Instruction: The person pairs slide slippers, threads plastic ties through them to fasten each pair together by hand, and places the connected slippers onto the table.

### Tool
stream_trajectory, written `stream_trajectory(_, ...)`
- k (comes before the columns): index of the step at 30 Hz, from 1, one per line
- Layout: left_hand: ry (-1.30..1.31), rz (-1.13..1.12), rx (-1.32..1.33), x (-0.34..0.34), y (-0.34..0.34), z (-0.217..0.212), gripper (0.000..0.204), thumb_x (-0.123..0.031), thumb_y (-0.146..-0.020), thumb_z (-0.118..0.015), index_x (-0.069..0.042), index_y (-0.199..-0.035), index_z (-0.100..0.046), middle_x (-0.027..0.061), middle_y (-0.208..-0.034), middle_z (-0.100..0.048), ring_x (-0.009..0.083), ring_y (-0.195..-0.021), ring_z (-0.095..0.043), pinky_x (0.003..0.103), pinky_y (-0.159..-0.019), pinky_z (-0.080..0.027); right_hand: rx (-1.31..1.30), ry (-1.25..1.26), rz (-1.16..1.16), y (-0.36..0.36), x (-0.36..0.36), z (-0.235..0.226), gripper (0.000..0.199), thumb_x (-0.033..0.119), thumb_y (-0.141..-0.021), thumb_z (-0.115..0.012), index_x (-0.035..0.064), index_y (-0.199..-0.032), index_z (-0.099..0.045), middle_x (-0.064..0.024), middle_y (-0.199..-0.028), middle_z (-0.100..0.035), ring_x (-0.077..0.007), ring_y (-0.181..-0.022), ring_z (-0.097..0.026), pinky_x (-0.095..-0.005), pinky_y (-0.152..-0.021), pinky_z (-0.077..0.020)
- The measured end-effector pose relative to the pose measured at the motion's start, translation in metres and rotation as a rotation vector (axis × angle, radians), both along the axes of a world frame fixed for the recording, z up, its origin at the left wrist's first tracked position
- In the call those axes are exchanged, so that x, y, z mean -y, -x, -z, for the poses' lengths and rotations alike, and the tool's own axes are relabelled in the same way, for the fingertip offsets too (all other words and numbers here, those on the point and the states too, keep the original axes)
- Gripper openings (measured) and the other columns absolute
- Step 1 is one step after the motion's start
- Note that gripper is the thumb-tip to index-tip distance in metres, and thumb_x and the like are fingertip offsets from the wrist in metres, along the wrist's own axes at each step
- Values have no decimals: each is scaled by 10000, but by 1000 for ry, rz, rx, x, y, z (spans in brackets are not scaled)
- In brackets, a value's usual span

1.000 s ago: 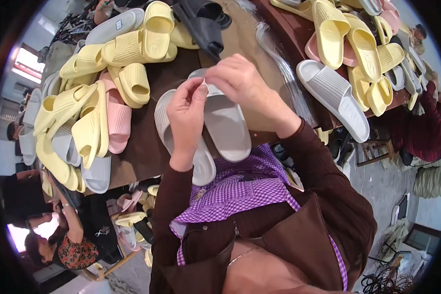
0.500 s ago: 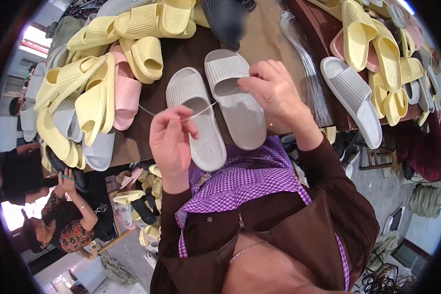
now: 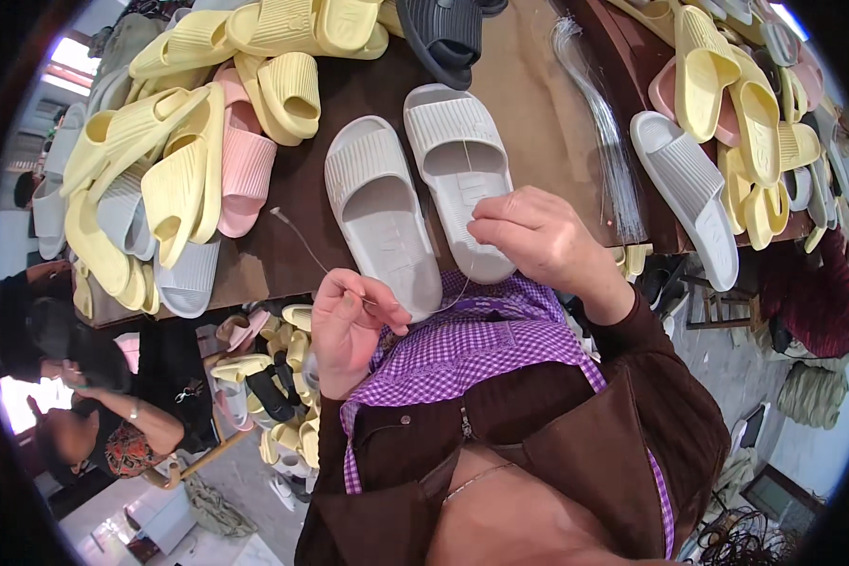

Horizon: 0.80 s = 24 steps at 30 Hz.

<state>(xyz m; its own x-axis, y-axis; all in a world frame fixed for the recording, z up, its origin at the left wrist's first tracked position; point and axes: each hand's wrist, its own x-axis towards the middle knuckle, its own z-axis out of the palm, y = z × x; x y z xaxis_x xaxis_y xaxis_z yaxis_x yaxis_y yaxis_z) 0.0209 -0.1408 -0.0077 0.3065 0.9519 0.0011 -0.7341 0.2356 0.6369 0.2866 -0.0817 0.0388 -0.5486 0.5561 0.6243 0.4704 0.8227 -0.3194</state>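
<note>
Two light-grey slide slippers lie side by side, toes away from me: the left slipper (image 3: 384,222) and the right slipper (image 3: 458,189). Over the heel of the left one, my left hand (image 3: 346,316) is closed in a pinch on a thin clear plastic strand (image 3: 301,238). The strand's small thicker end sticks out to the left. Above the right slipper's heel, my right hand (image 3: 549,243) pinches the same strand, which sags between the hands. A line of it also runs up from the right fingers to the right slipper's strap.
A bundle of clear plastic strands (image 3: 594,123) lies on brown cardboard (image 3: 528,85). Piled yellow slippers (image 3: 113,160), a pink slipper (image 3: 246,174) and grey ones fill the left. A black slipper (image 3: 443,42) stands beyond. On the right are a grey slipper (image 3: 686,193) and more piled slippers. Another person (image 3: 113,415) works at lower left.
Both hands have moved down toward me, the right one from the strap to the heel. The strand now hangs slack between them. The other person's arms have shifted.
</note>
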Motion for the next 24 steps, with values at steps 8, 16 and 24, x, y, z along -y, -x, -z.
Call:
stream_trajectory(8,184,103,-68,14,5,4,128,-120,-954,-431,5,-970,-453,233,-923,-597,331,-825,-652,392,-690,-564,49,90,-154,1,16,2,236,46,-612,-632,31,-847,-621,-77,-880,-616,-229,-747,-610,-326,-659,-497)
stream_trajectory(16,246,146,-130,8,-11,10,123,-92,-949,-421,13,-1006,-449,248,-1040,-561,328,-958,-613,408,-819,-532,303,24,-59,-2,-37,38,240,45,-672,-584,25,-909,-615,-93,-966,-613,-241,-830,-619,-334,-725,-504)
stream_trajectory(24,303,104,-155,-21,-50,3,96,-57,-934,-443,29,-960,-476,230,-1120,-534,310,-1054,-562,385,-921,-472,366,166,-7,5,-58,25,271,-1,-697,-547,-8,-961,-610,-127,-1045,-606,-294,-901,-607,-348,-788,-499)
